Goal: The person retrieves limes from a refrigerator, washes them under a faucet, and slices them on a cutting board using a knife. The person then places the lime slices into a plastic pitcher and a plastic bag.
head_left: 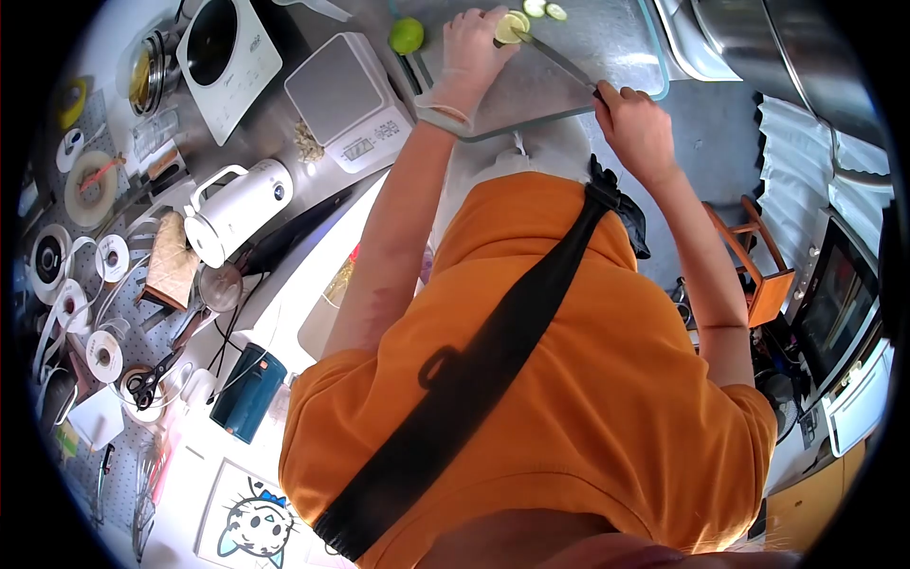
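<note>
My left hand, in a thin see-through glove, is closed over a cut lime on the cutting board. Pale round cut faces show beside its fingertips. My right hand grips the dark handle of a knife. The blade reaches up and left across the board, its tip at the cut lime close to my left fingers. Two thin lime slices lie at the far edge of view. A whole green lime sits just left of my left hand.
A kitchen scale stands left of the board, with a white induction cooktop beyond it. Nearer me is a white kettle. Tape rolls and scissors hang on the pegboard at left. A wooden chair stands at right.
</note>
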`<state>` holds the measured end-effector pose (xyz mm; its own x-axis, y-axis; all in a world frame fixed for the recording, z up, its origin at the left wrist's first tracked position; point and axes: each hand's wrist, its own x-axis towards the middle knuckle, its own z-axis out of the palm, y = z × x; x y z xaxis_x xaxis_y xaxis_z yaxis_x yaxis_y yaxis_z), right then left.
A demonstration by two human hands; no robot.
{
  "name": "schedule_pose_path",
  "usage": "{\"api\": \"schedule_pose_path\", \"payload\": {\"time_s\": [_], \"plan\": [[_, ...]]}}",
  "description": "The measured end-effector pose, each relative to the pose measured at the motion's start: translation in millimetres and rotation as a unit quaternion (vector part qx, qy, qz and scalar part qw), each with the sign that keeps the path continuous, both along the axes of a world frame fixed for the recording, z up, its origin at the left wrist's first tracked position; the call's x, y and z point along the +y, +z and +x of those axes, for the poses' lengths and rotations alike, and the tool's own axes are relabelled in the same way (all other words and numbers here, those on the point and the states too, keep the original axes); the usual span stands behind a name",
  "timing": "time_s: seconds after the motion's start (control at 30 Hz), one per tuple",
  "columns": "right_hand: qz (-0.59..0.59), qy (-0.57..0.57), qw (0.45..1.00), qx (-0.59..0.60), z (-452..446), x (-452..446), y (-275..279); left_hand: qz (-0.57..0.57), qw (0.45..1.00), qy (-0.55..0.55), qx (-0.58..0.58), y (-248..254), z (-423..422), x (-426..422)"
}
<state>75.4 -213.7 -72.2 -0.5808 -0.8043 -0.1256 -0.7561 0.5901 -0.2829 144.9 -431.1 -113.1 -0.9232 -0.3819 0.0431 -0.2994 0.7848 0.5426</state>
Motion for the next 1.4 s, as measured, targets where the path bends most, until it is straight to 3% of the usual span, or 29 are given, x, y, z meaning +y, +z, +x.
{"api": "schedule_pose_path", "payload": {"time_s": [0.27, 0.9, 1.23, 1.33, 1.4], "plan": [[0.061, 0.062, 0.996, 0.009, -28.5, -5.3, 17.5, -0.032, 0.997, -0.071, 0.011, -12.2, -9.4, -14.2], [0.027, 0.071, 0.996, 0.036, -42.1, -3.3, 18.4, -0.014, 0.986, -0.165, -0.012, -1.6, -25.4, -26.5], [0.022, 0.191, 0.978, 0.079, -76.9, -6.6, 5.1, 0.025, 0.972, -0.228, -0.049, -0.7, -35.0, -36.8], [0.006, 0.193, 0.977, 0.091, -75.4, -4.7, 2.7, 0.013, 0.972, -0.234, 0.024, -12.5, -33.0, -40.8], [-0.004, 0.193, 0.974, 0.117, -76.0, -3.9, 2.7, 0.018, 0.97, -0.239, -0.04, -11.1, -35.7, -40.8]]}}
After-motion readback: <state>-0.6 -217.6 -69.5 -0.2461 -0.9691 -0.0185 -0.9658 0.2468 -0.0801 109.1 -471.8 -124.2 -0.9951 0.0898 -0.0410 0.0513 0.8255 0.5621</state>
